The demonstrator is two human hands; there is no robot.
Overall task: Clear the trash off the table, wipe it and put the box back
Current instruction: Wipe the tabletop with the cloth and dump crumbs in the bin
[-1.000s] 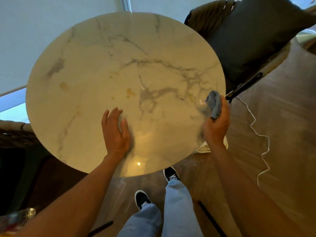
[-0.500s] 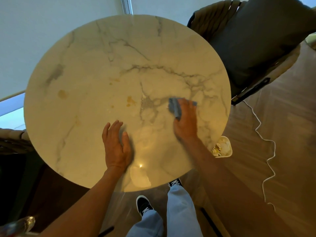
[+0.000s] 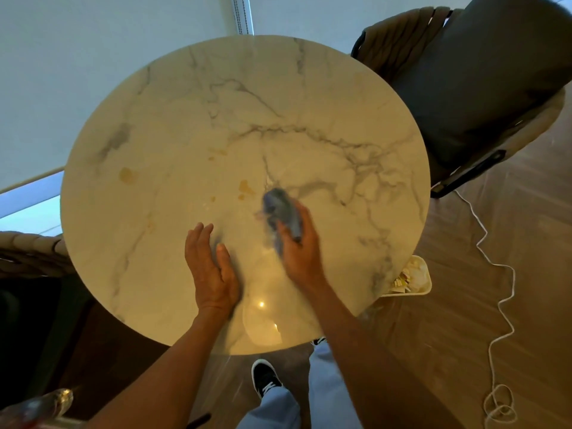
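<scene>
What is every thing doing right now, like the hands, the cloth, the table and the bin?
left hand: flat on the table, holding nothing.
right hand: gripping the cloth, blurred.
cloth: bunched up, pressed on the table.
table: no trash on it, yellowish stains near the middle.
bin: on the floor, partly under the table edge, paper scraps inside.

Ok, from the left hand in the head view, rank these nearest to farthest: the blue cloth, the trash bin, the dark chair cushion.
From the left hand:
1. Blue cloth, just right of it, gripped in the right hand.
2. Trash bin, on the floor past the table's right edge.
3. Dark chair cushion, far upper right.
</scene>
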